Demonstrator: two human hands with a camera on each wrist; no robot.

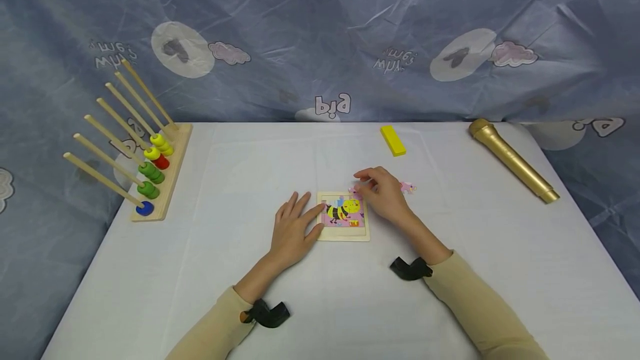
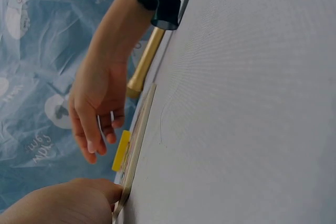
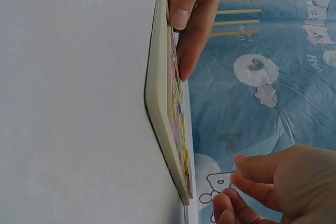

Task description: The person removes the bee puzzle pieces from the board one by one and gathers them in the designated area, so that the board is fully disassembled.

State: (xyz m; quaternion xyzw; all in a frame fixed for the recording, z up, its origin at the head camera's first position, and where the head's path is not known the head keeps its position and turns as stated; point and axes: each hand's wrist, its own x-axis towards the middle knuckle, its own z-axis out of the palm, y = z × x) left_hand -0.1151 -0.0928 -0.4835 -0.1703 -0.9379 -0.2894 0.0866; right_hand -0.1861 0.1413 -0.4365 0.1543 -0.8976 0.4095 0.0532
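A small wooden puzzle frame (image 1: 343, 234) lies flat on the table, with a bee picture (image 1: 342, 211) made of pieces inside it. Spread fingers of my left hand (image 1: 291, 236) reach its left side, the index fingertip on the picture and the thumb at the edge. Over the frame's top right corner hovers my right hand (image 1: 385, 196), fingers loosely bent, nothing visible between them in the right wrist view (image 3: 283, 182). Below its fingertips a pink puzzle piece (image 1: 354, 191) shows at the frame's top edge. Another pink piece (image 1: 408, 187) lies behind that hand, partly hidden.
A yellow block (image 1: 393, 140) lies toward the back of the white table (image 1: 250, 165). At the right is a gold microphone (image 1: 515, 160). A wooden peg stand (image 1: 172, 182) with colored beads stands on the left. Patterned blue cloth (image 1: 280, 32) hangs behind.
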